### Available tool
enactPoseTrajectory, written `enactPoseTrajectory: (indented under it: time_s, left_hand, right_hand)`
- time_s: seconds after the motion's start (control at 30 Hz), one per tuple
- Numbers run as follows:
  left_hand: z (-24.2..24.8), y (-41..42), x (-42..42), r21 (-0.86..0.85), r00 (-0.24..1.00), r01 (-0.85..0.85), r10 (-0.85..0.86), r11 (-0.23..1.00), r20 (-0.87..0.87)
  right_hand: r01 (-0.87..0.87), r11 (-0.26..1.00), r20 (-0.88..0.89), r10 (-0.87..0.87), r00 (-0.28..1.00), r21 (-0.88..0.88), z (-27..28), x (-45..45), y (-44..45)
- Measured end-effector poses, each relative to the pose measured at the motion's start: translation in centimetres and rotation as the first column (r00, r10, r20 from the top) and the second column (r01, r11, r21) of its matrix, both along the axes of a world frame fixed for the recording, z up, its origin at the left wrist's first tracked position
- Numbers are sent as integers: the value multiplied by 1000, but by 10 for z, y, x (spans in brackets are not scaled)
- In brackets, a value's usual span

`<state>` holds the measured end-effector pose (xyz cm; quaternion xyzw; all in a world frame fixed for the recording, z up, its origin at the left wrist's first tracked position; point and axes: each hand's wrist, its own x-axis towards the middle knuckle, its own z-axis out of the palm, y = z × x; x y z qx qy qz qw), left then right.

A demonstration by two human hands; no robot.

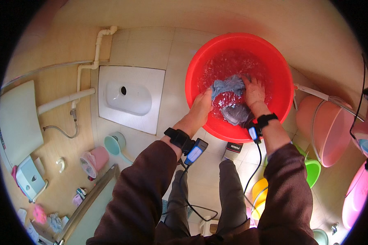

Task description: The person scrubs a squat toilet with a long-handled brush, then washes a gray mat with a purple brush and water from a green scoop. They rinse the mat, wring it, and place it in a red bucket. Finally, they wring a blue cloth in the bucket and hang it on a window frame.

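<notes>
A large red plastic basin (239,136) holds water with a wet blue-grey cloth (228,85) in it. The cloth's left end is in my left hand (204,102), whose fingertips are partly hidden by the fabric. At its right end my right hand (255,92) grips the cloth, reaching into the basin with the fingers at the water. A darker grey piece of fabric (236,114) bulges from the water near the basin's front, below both hands. Whether the two pieces of fabric are joined cannot be told.
Left of the basin is a white squat toilet (130,95), with a turquoise dipper (115,144) and pink bin (95,159) nearby. To the right stand a pink bucket (322,131), green bucket (312,171) and yellow bucket (260,190). Black cables (199,212) hang from my wrist devices.
</notes>
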<state>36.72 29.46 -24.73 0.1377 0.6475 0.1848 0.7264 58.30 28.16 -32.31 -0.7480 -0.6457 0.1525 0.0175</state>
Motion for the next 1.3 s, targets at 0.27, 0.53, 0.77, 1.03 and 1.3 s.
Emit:
enactPoseTrajectory:
  time_s: [0.27, 0.53, 0.77, 1.03, 1.3]
  left_hand:
    - [8, 13, 12, -145, 834, -186, 234, 972, 499]
    - [10, 0, 12, -32, 960, -208, 210, 978, 186]
    - [10, -5, 17, -219, 950, -123, 178, 968, 255]
    - [55, 4, 22, -140, 843, 72, 15, 987, 538]
    - [144, -2, 47, -445, 521, -3, 381, 896, 764]
  right_hand:
    - [-155, 973, -895, -90, 438, -174, 92, -45, 6]
    - [37, 990, -46, -44, 998, -136, 9, 0, 23]
    - [72, 974, -591, -188, 785, -214, 41, -11, 3]
    - [-93, 856, -856, -490, 165, -508, 185, -10, -20]
    - [-144, 694, -272, -453, -849, -705, 197, -33, -7]
